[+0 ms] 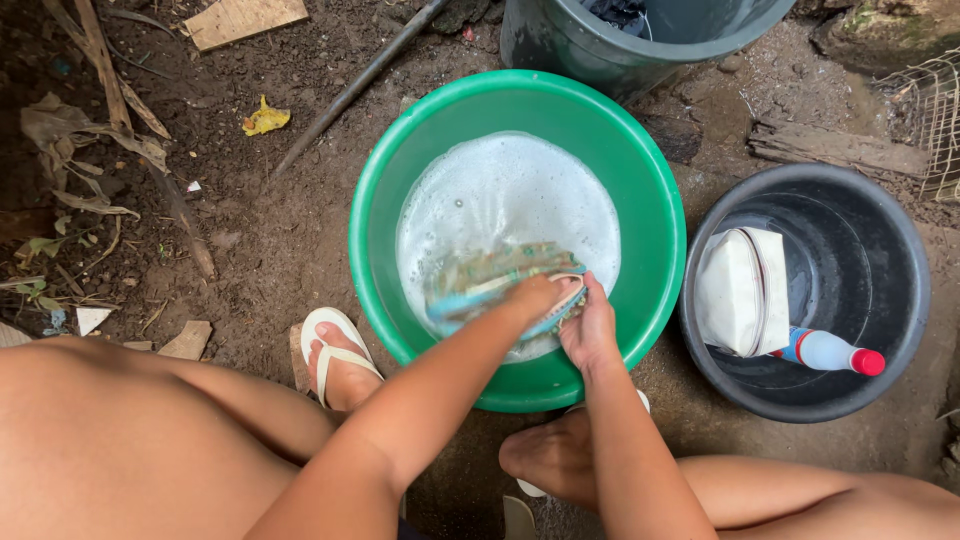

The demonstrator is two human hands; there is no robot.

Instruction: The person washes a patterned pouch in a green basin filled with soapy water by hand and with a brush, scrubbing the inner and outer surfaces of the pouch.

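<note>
A green plastic basin holds soapy, foamy water. A wet, striped blue-green cloth lies at the near side of the water, blurred. My left hand grips the cloth from the near side. My right hand is closed on the cloth's right end, right beside the left hand, over the basin's near rim.
A dark round tub at the right holds a folded white cloth and a clear bottle with a red cap. A grey bucket stands behind the basin. My sandalled feet rest on wet dirt strewn with sticks and leaves.
</note>
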